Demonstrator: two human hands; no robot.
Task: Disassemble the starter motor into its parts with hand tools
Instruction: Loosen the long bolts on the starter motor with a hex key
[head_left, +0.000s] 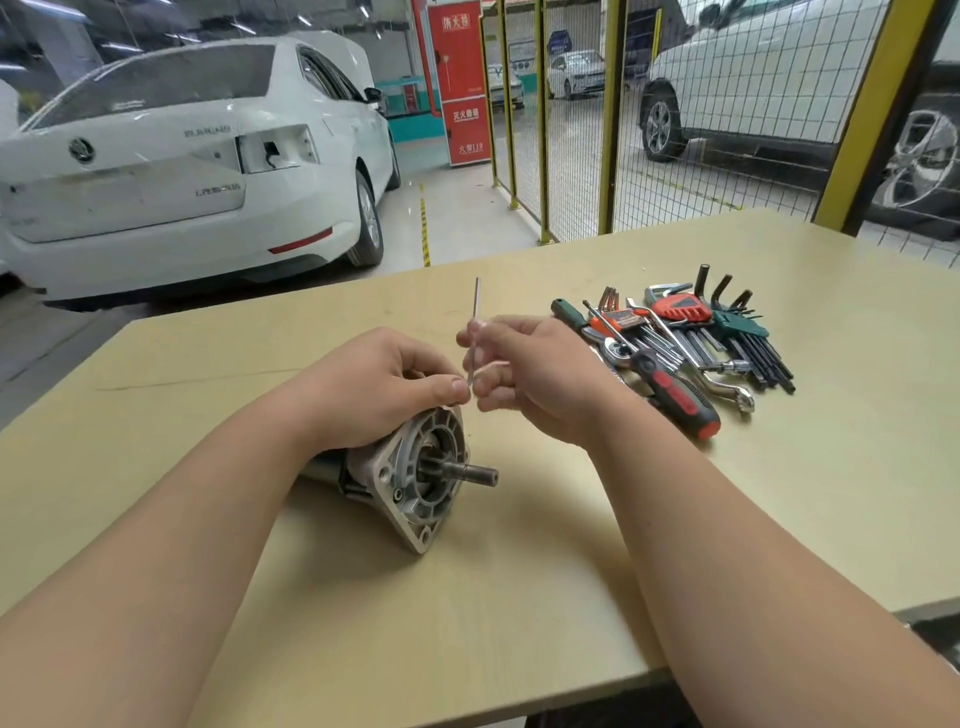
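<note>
1. Viewing from the head camera: the starter motor (415, 478) lies on its side on the wooden table (519, 597), near the front-centre. Its mounting flange (421, 525) and output shaft (480, 474) point right.
2. The left hand (384, 384) is on top of the housing, fingers curled over it and holding it down. The thumb sits at the flange's upper edge.
3. The right hand (535, 374) pinches a thin metal rod (476, 296) upright just above the flange. It may be a hex key or a long through-bolt; motion blur prevents a firm call.
4. The hex key sets (748, 332) and a red-handled screwdriver (680, 402) lie in a pile to the right, well apart from the motor.
5. Handling judgement: the motor is a cast metal body, likely heavy, rigid and prone to rolling on its round housing. It is best held across the housing or by the flange ears, not by the smooth shaft. The rod is light and slim and easily slips, so pinch it mid-length.
</note>
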